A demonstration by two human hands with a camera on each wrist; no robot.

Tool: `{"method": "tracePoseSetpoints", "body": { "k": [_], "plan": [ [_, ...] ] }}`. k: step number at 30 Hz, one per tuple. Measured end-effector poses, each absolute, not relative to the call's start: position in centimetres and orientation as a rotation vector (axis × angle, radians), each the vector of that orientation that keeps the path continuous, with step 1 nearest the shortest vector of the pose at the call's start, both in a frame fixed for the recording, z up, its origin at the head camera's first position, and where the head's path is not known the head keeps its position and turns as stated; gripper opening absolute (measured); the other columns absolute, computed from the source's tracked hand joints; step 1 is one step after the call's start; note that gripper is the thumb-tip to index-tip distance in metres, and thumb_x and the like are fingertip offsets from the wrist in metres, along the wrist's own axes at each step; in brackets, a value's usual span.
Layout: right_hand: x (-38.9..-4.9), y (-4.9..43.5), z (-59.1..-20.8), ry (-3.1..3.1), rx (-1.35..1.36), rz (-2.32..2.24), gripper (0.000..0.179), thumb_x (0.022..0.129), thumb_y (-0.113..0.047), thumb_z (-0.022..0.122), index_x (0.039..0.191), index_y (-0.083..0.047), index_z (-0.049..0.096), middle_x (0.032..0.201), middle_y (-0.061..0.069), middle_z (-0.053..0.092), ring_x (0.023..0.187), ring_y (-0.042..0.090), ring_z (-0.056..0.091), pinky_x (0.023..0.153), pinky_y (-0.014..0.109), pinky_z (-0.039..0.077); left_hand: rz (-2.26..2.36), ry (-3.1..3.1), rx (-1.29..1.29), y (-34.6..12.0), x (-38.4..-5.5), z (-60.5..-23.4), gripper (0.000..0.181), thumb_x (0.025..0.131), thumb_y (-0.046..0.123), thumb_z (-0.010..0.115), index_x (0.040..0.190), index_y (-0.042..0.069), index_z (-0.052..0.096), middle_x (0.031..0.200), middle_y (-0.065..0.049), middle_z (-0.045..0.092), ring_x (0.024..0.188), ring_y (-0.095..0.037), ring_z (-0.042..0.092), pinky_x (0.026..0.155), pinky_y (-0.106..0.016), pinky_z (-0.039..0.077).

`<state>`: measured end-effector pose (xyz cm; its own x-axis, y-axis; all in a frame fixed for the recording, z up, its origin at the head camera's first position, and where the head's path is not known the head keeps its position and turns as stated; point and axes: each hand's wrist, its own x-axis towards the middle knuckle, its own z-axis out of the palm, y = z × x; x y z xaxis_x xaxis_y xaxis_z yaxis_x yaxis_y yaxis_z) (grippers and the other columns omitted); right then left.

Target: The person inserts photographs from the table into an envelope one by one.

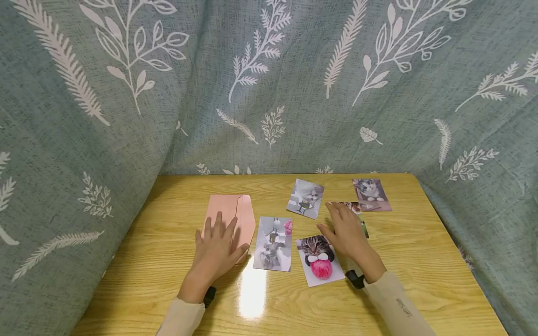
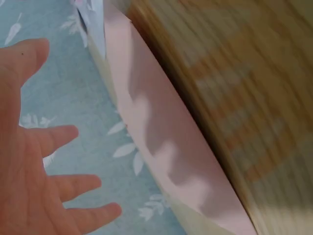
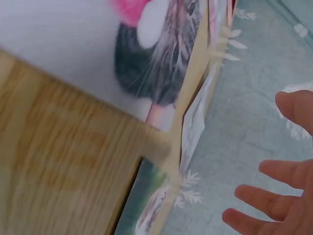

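My left hand [image 1: 215, 254] hovers over a pink envelope [image 1: 222, 204], its fingers spread; the left wrist view shows a gap between the fingers and the envelope [image 2: 151, 122]. To the right, my right hand [image 1: 349, 231] is held above the photos with its fingers extended and nothing in them. Under it lies a partly covered photo [image 1: 353, 206] with green at its edge. Just left of that hand is a photo of a tabby cat with a pink ball [image 1: 321, 266]. Beside the envelope lies a photo of a grey-and-white cat [image 1: 272, 245].
Another pale cat photo [image 1: 305, 199] lies farther back in the middle. At the back right is a photo of a cat with its paws up [image 1: 372, 193]. The wooden table [image 1: 147, 261] meets a leaf-patterned green curtain [image 1: 294, 154] at its back and sides.
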<state>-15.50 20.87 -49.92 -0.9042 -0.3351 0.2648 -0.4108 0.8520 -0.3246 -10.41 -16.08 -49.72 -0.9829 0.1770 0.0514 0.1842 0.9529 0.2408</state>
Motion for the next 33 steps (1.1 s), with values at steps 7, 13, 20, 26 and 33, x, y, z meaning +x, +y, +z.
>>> {"method": "tracePoseSetpoints", "body": {
  "k": [7,13,20,26,33],
  "plan": [
    [-15.9,20.1,-49.7,-2.808,0.601,0.601,0.064,0.096,-0.033,0.069,0.143,0.004,0.048,0.138,0.026,0.052,0.127,0.043,0.048,0.105,0.059,0.037,-0.43,-3.098,-0.277,-17.1,-9.8,-50.0,0.081,0.095,0.06,0.057,0.158,0.015,0.034,0.161,-0.027,0.017,0.144,-0.053,0.016,0.105,-0.077,0.018],
    [-16.3,19.0,-49.6,-2.839,0.609,0.686,0.06,0.097,-0.034,0.067,0.143,0.0,0.049,0.137,0.023,0.053,0.127,0.042,0.048,0.105,0.058,0.038,-0.449,-3.115,-0.266,-18.1,-9.3,-50.4,0.079,0.097,0.057,0.056,0.159,0.015,0.031,0.161,-0.029,0.014,0.144,-0.055,0.013,0.105,-0.077,0.016],
    [-16.7,17.8,-49.8,-2.814,0.677,0.684,0.059,0.096,-0.03,0.07,0.142,0.001,0.051,0.136,0.024,0.054,0.125,0.041,0.05,0.102,0.059,0.041,-0.5,-3.131,-0.265,-18.9,-8.7,-50.7,0.079,0.097,0.055,0.058,0.158,0.014,0.031,0.161,-0.03,0.013,0.144,-0.056,0.012,0.106,-0.076,0.015],
    [-17.0,16.9,-50.2,-2.82,0.709,0.663,0.06,0.095,-0.03,0.071,0.143,-0.001,0.051,0.137,0.023,0.054,0.127,0.041,0.049,0.103,0.059,0.04,-0.511,-3.133,-0.266,-19.3,-8.3,-50.9,0.079,0.097,0.054,0.059,0.158,0.014,0.031,0.161,-0.03,0.014,0.143,-0.057,0.013,0.104,-0.078,0.018],
    [-17.2,15.6,-50.1,-2.839,0.735,0.688,0.06,0.095,-0.032,0.071,0.143,-0.001,0.051,0.138,0.023,0.054,0.127,0.042,0.049,0.103,0.061,0.039,-0.509,-3.161,-0.25,-19.7,-8.2,-51.1,0.08,0.096,0.053,0.061,0.159,0.013,0.031,0.161,-0.031,0.013,0.143,-0.057,0.012,0.103,-0.079,0.016]
  ]
}}
